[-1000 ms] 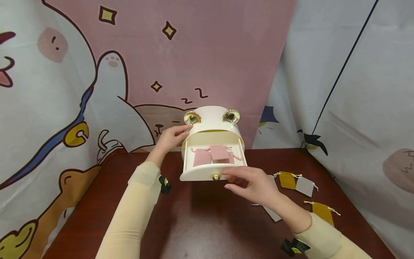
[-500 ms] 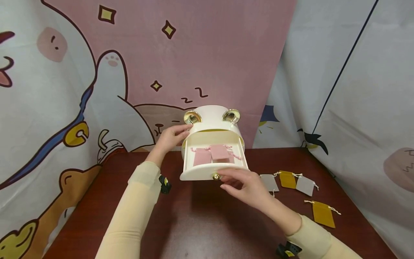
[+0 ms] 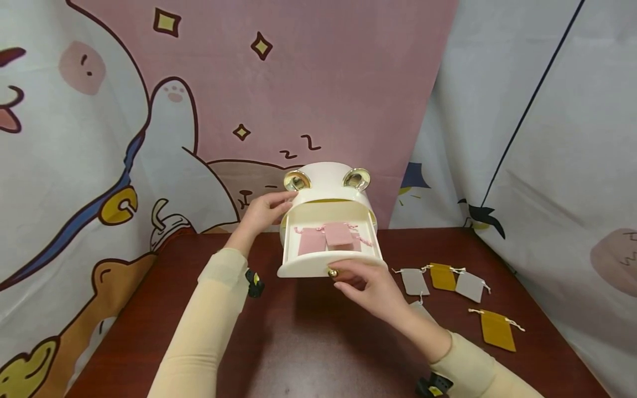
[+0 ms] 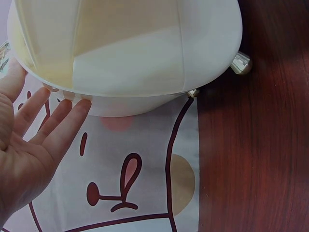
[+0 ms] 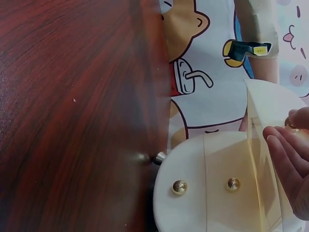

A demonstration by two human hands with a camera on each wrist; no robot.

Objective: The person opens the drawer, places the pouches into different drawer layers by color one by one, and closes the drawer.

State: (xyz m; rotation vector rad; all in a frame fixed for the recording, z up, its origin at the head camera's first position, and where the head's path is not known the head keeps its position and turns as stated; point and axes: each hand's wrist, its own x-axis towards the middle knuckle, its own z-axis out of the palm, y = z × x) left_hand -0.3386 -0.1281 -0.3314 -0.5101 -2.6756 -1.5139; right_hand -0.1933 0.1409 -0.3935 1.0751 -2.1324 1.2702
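Observation:
A rounded white drawer box (image 3: 325, 179) with two gold ring-shaped eyes stands at the back of the table, its upper drawer (image 3: 303, 268) pulled out. Several small pink drawstring pouches (image 3: 312, 242) lie inside the drawer. My left hand (image 3: 264, 213) steadies the box's left side; in the left wrist view its fingers (image 4: 67, 125) reach out fairly straight, tips at the rim. My right hand (image 3: 370, 287) is at the drawer front, thumb and fingers pinching the gold knob (image 3: 333, 272). Lower drawers with gold knobs (image 5: 179, 187) show in the right wrist view.
Right of the box lie grey pouches (image 3: 414, 282) and mustard pouches (image 3: 497, 330) with white drawstrings, one grey one partly behind my right forearm. A printed cartoon curtain (image 3: 358, 99) hangs right behind the table (image 3: 298, 354). The box has small metallic feet (image 4: 241, 63).
My right hand has moved left along the drawer front and come onto the knob. The left hand, box and pouches stay as they were; the drawer remains pulled out.

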